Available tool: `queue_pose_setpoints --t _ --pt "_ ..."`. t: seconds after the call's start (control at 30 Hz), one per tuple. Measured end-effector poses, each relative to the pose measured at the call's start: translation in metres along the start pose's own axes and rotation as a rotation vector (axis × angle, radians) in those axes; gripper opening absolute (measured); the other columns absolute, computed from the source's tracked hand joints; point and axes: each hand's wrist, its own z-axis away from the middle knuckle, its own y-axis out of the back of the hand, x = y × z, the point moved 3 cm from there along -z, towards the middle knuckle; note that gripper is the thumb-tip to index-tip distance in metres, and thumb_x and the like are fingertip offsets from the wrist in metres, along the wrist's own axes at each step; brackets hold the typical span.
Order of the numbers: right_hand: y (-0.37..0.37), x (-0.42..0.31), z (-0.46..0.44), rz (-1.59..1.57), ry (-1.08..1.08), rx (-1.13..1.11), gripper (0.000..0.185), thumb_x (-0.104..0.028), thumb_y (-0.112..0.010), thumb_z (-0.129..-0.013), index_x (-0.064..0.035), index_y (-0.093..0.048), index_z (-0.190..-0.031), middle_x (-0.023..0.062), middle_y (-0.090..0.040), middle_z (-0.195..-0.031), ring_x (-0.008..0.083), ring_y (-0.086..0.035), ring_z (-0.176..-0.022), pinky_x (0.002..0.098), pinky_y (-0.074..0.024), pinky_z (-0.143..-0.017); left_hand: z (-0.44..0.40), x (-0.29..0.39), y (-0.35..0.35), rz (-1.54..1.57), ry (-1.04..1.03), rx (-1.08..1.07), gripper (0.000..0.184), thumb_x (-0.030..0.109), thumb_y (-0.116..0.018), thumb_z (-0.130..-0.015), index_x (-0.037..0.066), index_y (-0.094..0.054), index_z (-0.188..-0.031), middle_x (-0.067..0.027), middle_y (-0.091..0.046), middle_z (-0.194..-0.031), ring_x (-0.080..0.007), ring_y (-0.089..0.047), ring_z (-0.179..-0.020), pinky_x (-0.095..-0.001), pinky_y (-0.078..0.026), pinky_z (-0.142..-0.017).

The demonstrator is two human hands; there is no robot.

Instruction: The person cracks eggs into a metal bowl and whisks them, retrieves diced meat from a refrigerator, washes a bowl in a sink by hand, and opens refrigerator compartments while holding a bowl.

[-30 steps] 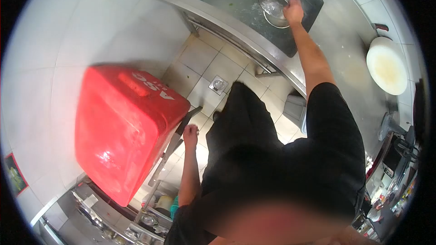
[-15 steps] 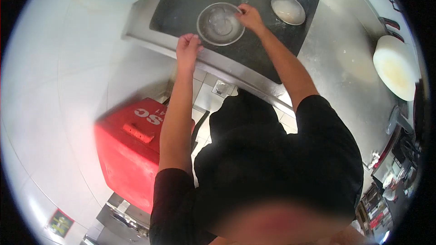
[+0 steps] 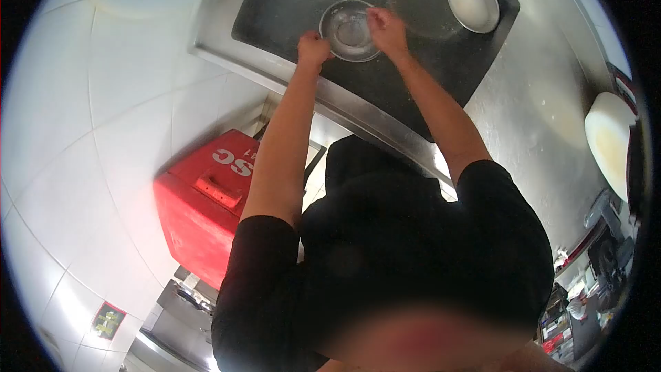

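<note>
A round metal bowl [image 3: 352,31] sits in the dark sink basin [image 3: 289,17], between my two hands. My left hand [image 3: 315,49] is closed on the bowl's left rim, fingers curled against its edge. At the opposite side, my right hand [image 3: 387,29] is closed over the right rim, with the fingertips partly hidden. The inside of the bowl looks shiny, with a paler round patch at the bottom. A second metal bowl [image 3: 474,4] holding something whitish rests at the basin's right end, apart from both hands.
A steel counter [image 3: 533,110] runs along the right, with a white oval tub [image 3: 611,141] at its far edge. Below the sink at left stands a red box [image 3: 200,200] with white lettering. White tiled wall [image 3: 131,110] borders the left.
My left hand has moved right onto the bowl's left rim. My right hand stays at the right rim, its fingers now further over the edge. The whole view has shifted slightly.
</note>
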Motion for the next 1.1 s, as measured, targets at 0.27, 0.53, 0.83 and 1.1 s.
queue_pose_setpoints --t 0.27,0.53,0.83,1.1 --pt "-0.107 0.035 -0.039 -0.216 -0.047 -0.149 0.027 -0.023 -0.055 -0.089 -0.01 -0.064 -0.111 0.0152 -0.066 -0.103 0.0282 -0.064 -0.097 0.037 -0.0485 -0.083 -0.019 -0.002 -0.025 0.319 0.021 -0.013 0.021 -0.007 -0.045 -0.074 -0.009 -0.056 -0.092 -0.0207 -0.061 -0.085 -0.0302 -0.066 -0.064 -0.037 -0.058 -0.049" --pt "-0.081 0.035 -0.066 -0.056 0.044 -0.293 0.024 -0.022 -0.057 -0.086 -0.0097 -0.067 -0.104 0.0158 -0.066 -0.094 0.0286 -0.064 -0.087 0.0383 -0.0486 -0.077 -0.016 0.003 -0.02 0.223 0.045 -0.064 0.021 -0.003 -0.048 -0.083 -0.005 -0.052 -0.103 -0.0174 -0.063 -0.093 -0.0277 -0.066 -0.069 -0.0344 -0.059 -0.051" --pt "-0.079 0.035 -0.055 0.59 0.322 -0.797 0.019 -0.018 -0.057 -0.081 -0.0055 -0.067 -0.092 0.0201 -0.066 -0.09 0.0336 -0.065 -0.084 0.0385 -0.048 -0.074 -0.012 0.007 -0.011 -0.015 0.01 -0.08 0.018 0.001 -0.051 -0.085 -0.006 -0.053 -0.101 -0.0152 -0.064 -0.085 -0.0246 -0.064 -0.057 -0.0327 -0.056 -0.048" --pt "-0.099 0.057 -0.022 0.409 0.299 -0.902 0.021 -0.019 -0.056 -0.085 -0.0054 -0.068 -0.095 0.0076 -0.069 -0.093 0.0231 -0.065 -0.088 0.0362 -0.0489 -0.075 -0.017 -0.001 -0.01 -0.027 -0.008 -0.045 0.024 0.001 -0.048 -0.084 -0.008 -0.057 -0.104 -0.0181 -0.064 -0.087 -0.0268 -0.067 -0.063 -0.0348 -0.054 -0.048"
